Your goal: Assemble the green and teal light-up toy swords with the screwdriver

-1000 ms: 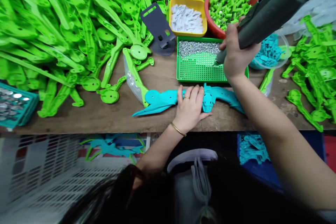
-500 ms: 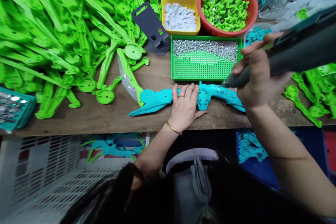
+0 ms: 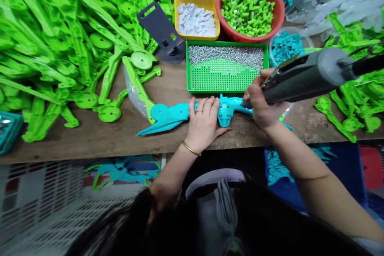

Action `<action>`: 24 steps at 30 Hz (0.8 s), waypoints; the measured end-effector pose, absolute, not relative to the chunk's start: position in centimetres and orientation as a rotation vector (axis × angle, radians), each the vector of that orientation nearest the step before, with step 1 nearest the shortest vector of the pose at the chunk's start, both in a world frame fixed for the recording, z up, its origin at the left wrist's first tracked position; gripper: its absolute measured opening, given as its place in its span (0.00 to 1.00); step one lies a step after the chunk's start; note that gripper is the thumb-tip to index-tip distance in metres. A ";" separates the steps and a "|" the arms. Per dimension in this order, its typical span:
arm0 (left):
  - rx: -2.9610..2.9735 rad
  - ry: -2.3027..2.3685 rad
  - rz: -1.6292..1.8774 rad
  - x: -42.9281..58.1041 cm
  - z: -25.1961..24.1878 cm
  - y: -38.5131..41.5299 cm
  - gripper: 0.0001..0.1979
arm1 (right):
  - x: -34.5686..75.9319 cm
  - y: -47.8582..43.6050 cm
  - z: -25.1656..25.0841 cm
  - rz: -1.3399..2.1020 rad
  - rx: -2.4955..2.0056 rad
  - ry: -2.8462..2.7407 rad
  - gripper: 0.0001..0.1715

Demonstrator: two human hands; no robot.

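Observation:
A turquoise plastic toy bow [image 3: 174,116] lies along the front of the wooden bench. My left hand [image 3: 205,120] is closed over it just left of its middle, fingers across the top and thumb on the near side. In my right hand [image 3: 265,106] is a dark grey electric screwdriver [image 3: 300,76], tilted with its tip down at the bow's right part. The tip and the spot under it are mostly hidden by my fingers. A green limb with a clear sheet [image 3: 139,92] joins the bow's left end.
Beyond the bow stands a green tray [image 3: 222,82] of small screws. Behind it are a yellow tub [image 3: 177,16] of white pieces and a red bowl [image 3: 280,12] of green pieces. Green parts [image 3: 60,48] heap up at left. A blue crate [image 3: 354,172] stands below the bench.
My right hand and the screwdriver have moved left along the bow, closer to its middle, and the screwdriver is angled differently. My left hand keeps its place on the bow. The view has shifted slightly.

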State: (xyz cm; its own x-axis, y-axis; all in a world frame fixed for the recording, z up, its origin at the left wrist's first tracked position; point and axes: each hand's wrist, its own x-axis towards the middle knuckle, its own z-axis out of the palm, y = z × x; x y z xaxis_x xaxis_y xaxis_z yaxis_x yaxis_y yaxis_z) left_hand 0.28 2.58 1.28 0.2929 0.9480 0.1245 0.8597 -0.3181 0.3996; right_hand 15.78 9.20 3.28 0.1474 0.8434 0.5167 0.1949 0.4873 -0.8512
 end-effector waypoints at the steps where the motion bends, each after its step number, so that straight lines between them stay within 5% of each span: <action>1: 2.309 1.654 0.497 0.3 1.3 2.6 0.42 | 15.7 9.1 3.5 0.609 -0.977 -1.374 0.19; 7: 2.360 1.661 0.481 -1.4 1.3 2.1 0.42 | 14.6 12.3 6.2 0.547 -0.915 -1.208 0.16; 14: 2.347 1.712 0.508 -3.2 1.1 1.7 0.43 | 13.8 20.4 2.6 0.502 -1.153 -1.126 0.39; 19: 2.379 1.715 0.498 -3.1 0.9 1.6 0.44 | 14.1 20.6 0.9 0.698 -1.209 -1.189 0.33; 24: 2.356 1.745 0.475 -2.4 2.0 1.7 0.45 | 13.6 19.9 1.5 0.534 -1.054 -1.132 0.28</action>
